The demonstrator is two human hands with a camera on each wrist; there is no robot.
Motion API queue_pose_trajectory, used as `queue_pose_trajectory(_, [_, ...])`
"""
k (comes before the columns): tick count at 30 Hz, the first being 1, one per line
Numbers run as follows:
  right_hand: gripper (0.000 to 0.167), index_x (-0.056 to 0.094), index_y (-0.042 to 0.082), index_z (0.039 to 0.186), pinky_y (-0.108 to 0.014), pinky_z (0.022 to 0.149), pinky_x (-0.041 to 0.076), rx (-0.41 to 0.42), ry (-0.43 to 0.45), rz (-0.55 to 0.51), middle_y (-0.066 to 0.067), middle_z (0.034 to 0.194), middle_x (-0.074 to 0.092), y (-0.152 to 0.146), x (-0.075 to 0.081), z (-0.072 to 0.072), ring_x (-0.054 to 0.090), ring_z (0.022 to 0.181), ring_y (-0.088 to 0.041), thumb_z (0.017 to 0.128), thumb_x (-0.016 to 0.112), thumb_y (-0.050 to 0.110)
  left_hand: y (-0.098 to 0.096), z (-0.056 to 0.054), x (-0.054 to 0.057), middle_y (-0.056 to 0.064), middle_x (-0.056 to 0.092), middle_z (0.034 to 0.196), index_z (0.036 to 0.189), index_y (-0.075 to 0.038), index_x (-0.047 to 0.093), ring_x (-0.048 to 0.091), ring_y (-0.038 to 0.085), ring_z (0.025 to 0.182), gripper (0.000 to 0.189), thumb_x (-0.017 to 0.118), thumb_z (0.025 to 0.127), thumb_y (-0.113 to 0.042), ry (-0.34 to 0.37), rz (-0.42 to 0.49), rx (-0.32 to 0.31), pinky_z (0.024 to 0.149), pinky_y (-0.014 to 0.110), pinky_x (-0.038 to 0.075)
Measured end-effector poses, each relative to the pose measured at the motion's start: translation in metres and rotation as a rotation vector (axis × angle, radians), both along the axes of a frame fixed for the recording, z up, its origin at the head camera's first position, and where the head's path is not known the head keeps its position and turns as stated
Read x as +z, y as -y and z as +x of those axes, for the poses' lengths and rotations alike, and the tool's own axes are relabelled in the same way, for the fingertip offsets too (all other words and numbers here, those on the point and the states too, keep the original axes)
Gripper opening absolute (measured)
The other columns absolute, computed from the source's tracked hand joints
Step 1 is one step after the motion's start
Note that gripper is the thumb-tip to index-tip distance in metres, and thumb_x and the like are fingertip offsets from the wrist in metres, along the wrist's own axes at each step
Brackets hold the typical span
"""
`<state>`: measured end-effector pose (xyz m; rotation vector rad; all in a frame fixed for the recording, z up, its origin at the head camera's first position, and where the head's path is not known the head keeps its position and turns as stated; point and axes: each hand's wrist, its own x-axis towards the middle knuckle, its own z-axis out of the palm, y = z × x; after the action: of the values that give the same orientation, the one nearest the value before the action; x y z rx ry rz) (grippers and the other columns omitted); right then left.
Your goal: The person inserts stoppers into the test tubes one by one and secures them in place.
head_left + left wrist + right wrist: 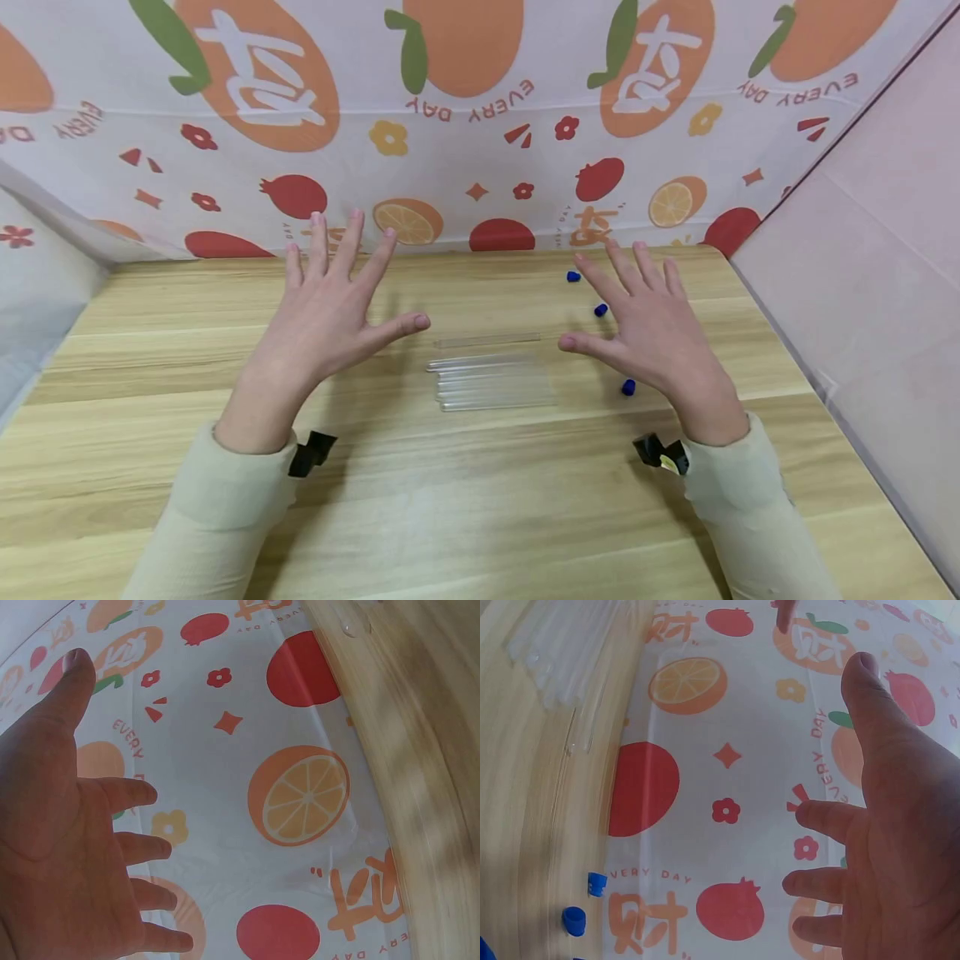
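1. Left hand (318,325) is held raised over the pale wood-grain table (465,500), its fingers and thumb spread wide.
2. Right hand (656,337) is likewise held raised, with fingers and thumb splayed.
3. A row of slender, clear, round-ended tubes (491,383) is laid side by side on the table, between the two hands as seen from the head.
4. A single slender clear tube (487,341) is set slightly apart, on the row's far side.
5. Three small, dark-blue, cylindrical caps (628,387) are scattered near the right hand.
6. The table's far edge is backed by white fruit-printed cloth (442,154).
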<state>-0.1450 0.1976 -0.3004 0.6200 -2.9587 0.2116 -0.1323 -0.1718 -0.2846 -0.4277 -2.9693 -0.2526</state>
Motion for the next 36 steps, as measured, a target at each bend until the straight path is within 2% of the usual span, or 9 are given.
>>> queue_pose_trajectory(4, [0.096,0.014,0.037,0.16,-0.066,0.119,0.001,-0.006,0.002,-0.005,-0.009,0.168,0.009,0.0,0.003,-0.001,0.0,0.153,-0.039,0.082,0.049,0.083,0.001,0.001,0.001,0.011,-0.008,0.167,0.162,-0.023,0.01,-0.024,0.04,0.148,0.106,0.047,0.083,-0.084,-0.007,0.006,-0.015,0.112,0.075,-0.004])
queue_pose_trajectory(10, [0.087,0.017,0.035,0.16,-0.066,0.119,0.002,-0.024,0.018,-0.035,-0.011,0.167,0.014,-0.003,0.004,-0.003,0.003,0.153,-0.04,0.089,0.046,0.077,-0.003,0.001,-0.001,0.013,0.003,0.168,0.161,-0.022,0.016,-0.001,0.047,0.151,0.101,0.053,0.085,-0.077,0.007,0.043,-0.096,0.113,0.074,0.009])
queue_pose_trajectory(14, [0.082,0.024,0.03,0.159,-0.062,0.119,0.013,-0.003,0.003,-0.02,-0.016,0.162,0.026,-0.005,0.003,-0.006,0.017,0.15,-0.042,0.093,0.045,0.073,-0.009,0.003,-0.004,0.016,0.018,0.165,0.16,-0.023,0.023,0.016,0.047,0.149,0.093,0.063,0.088,-0.066,0.018,0.045,-0.171,0.112,0.072,0.022])
queue_pose_trajectory(17, [0.083,0.03,0.024,0.158,-0.06,0.118,0.021,0.011,0.04,0.016,-0.018,0.16,0.031,-0.005,0.003,-0.007,0.026,0.146,-0.042,0.092,0.047,0.072,-0.017,0.006,-0.007,0.019,0.03,0.16,0.158,-0.022,0.029,0.029,0.046,0.144,0.087,0.066,0.089,-0.059,0.022,0.033,-0.235,0.109,0.07,0.03])
queue_pose_trajectory(21, [0.084,0.03,0.025,0.158,-0.061,0.117,0.024,0.005,0.153,0.042,-0.018,0.16,0.03,-0.005,0.003,-0.007,0.029,0.145,-0.044,0.091,0.054,0.069,-0.029,0.011,-0.012,0.017,0.042,0.152,0.156,-0.021,0.035,0.044,0.042,0.135,0.081,0.066,0.09,-0.057,0.056,0.029,-0.297,0.104,0.064,0.041])
queue_pose_trajectory(25, [0.076,0.039,0.024,0.154,-0.063,0.107,0.038,-0.014,0.285,0.042,-0.016,0.153,0.043,-0.008,0.001,-0.007,0.043,0.137,-0.04,0.091,0.063,0.059,-0.04,0.014,-0.018,0.011,0.059,0.132,0.15,-0.019,0.047,0.061,0.032,0.109,0.072,0.068,0.09,-0.053,0.086,0.03,-0.332,0.089,0.05,0.053])
queue_pose_trajectory(29, [0.056,0.057,0.019,0.139,-0.053,0.088,0.052,-0.053,0.506,0.049,-0.011,0.125,0.065,-0.013,-0.002,-0.008,0.062,0.109,-0.03,0.091,0.07,0.045,-0.05,0.015,-0.026,0.006,0.067,0.112,0.133,-0.014,0.064,0.066,0.022,0.091,0.053,0.071,0.091,-0.045,0.146,0.01,-0.395,0.078,0.042,0.056])
queue_pose_trajectory(33, [0.038,0.066,0.019,0.121,-0.036,0.065,0.046,-0.088,0.665,0.035,-0.005,0.092,0.062,-0.018,-0.008,-0.008,0.056,0.078,-0.022,0.088,0.075,0.037,-0.059,0.017,-0.035,0.0,0.068,0.1,0.114,-0.016,0.071,0.067,0.017,0.085,0.032,0.074,0.091,-0.038,0.202,-0.014,-0.436,0.076,0.041,0.056])
queue_pose_trajectory(36, [0.031,0.065,0.019,0.11,-0.034,0.063,0.041,-0.113,0.755,0.008,-0.005,0.088,0.057,-0.022,-0.012,-0.008,0.052,0.077,-0.022,0.085,0.08,0.03,-0.065,0.018,-0.044,-0.002,0.068,0.096,0.105,-0.019,0.072,0.068,0.018,0.084,0.023,0.076,0.089,-0.035,0.21,-0.03,-0.462,0.074,0.041,0.056])
